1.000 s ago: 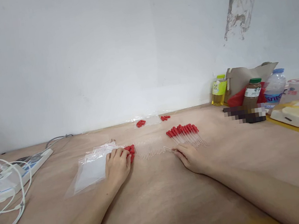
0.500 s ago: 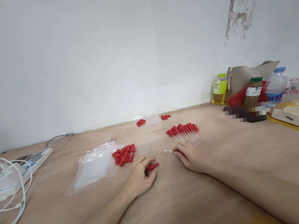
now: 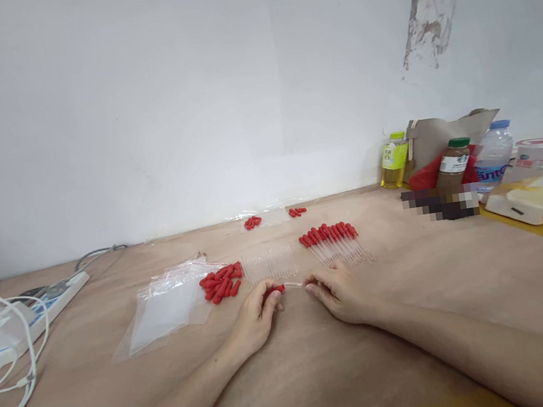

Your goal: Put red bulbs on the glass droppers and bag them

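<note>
- Red bulbs (image 3: 221, 283) lay piled; a nudge could have scattered them.
- The left hand (image 3: 258, 313) pinched one red bulb (image 3: 280, 288), facing a clear tube (image 3: 294, 284); misalignment could have made them miss.
- The right hand (image 3: 337, 293) pinched that tube's right end; sideways pressure might have snapped it.
- Red-topped tubes (image 3: 327, 234) lay just beyond; its knuckles could have knocked them.

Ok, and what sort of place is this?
Probably a makeshift workspace in a home or small workshop: small tapered red bulbs lie heaped on a flat brown-covered table, with a long white plastic power strip at the left and a green-capped brown drink bottle at the right.
</note>
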Demonstrator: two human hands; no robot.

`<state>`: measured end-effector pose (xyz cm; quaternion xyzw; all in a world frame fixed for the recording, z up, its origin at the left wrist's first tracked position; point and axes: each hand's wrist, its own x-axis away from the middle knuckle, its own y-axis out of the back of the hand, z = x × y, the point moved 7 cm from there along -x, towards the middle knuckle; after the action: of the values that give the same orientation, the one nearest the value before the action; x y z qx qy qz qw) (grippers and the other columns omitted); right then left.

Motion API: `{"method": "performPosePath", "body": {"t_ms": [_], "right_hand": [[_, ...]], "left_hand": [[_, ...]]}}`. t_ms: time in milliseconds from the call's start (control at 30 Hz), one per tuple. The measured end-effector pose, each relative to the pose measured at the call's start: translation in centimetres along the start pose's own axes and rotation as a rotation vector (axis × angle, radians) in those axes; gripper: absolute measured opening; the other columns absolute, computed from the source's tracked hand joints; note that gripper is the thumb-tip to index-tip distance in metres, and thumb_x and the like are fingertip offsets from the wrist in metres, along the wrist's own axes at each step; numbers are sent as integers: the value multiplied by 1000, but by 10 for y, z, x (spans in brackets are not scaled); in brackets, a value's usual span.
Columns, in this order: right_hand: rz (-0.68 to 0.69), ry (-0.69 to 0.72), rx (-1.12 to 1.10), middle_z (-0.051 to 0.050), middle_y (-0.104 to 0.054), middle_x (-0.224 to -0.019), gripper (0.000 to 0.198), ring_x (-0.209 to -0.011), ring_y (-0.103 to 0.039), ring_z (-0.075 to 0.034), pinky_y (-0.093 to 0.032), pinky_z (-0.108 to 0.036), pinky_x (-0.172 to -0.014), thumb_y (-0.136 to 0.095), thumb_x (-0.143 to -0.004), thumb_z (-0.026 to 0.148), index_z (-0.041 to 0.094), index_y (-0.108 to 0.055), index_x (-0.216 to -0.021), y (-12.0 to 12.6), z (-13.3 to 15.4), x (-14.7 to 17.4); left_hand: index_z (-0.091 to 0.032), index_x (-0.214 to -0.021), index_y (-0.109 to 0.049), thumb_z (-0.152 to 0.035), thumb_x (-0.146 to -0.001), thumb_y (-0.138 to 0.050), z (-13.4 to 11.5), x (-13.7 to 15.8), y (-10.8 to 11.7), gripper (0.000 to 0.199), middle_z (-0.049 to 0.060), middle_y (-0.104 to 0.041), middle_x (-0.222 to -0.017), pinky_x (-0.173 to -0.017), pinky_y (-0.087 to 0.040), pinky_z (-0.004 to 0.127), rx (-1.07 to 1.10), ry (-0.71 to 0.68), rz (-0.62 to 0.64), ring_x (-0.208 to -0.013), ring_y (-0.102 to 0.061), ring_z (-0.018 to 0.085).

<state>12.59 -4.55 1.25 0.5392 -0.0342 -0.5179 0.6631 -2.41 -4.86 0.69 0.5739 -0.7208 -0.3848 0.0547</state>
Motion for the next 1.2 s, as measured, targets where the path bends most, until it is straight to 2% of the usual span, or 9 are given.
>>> {"method": "performPosePath", "body": {"t_ms": [233,500,667,900,1200], "right_hand": [[44,13,-40,1,-63,-73,16,-65,-52,-11,-29,-29,-71,-41,-84,24,20,-57,-81,-5,2,0],[109,98,-50,1,-64,-79,20,-70,-53,-11,-27,-29,-75,-41,-85,25,22,-61,-81,-5,-1,-4],[73,159,82,0,-63,-76,22,-70,-52,-11,-24,-28,-72,-41,-85,24,21,-62,-79,-4,2,-4],[32,171,166,1,-62,-66,23,-56,-45,-8,-20,-29,-67,-39,-84,20,17,-56,-70,-4,12,0],[174,88,116,2,-61,-59,27,-50,-41,-8,-22,-27,-66,-37,-84,22,17,-53,-63,-18,10,-1]], "left_hand": [[-16,-88,-53,-32,-86,-40,3,-1,-4,20,-2,-54,-64,-59,-40,22,106,21,40,-60,-52,12],[-15,-82,-59,-31,-82,-46,2,3,-9,20,-3,-52,-57,-52,-37,19,121,38,101,-53,-48,9],[-15,-83,-60,-32,-82,-47,6,5,-11,21,-3,-52,-55,-50,-37,19,78,46,101,-52,-48,9],[-15,-84,-59,-35,-81,-48,10,5,-11,23,-1,-55,-60,-49,-38,18,48,44,76,-53,-49,9],[-17,-83,-59,-28,-83,-45,-13,8,-9,18,1,-58,-69,-56,-39,21,-225,-164,74,-61,-51,12]]}}
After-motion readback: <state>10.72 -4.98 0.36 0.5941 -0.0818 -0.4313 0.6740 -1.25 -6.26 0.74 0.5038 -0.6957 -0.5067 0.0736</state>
